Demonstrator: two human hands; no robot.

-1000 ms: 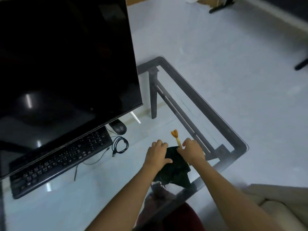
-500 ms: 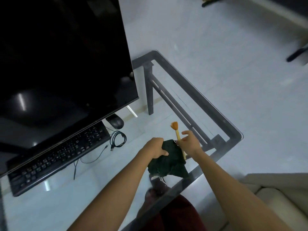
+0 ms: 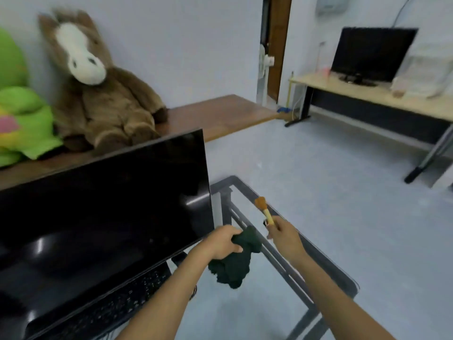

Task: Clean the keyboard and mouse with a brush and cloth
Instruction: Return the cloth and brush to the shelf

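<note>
The dark cloth (image 3: 232, 263) is hanging bunched in the left hand (image 3: 220, 244), whose fingers are curling round its top, while the right hand (image 3: 284, 238) is pinching the brush (image 3: 264, 211) by its handle, bristles up — both tools lifted off the glass desk (image 3: 331, 271), ready, I'd judge, for cleaning. The keyboard (image 3: 117, 305) is lying under the monitor (image 3: 105, 217); the mouse is hidden. Against a second ago, the view is tilting up and both hands are rising.
</note>
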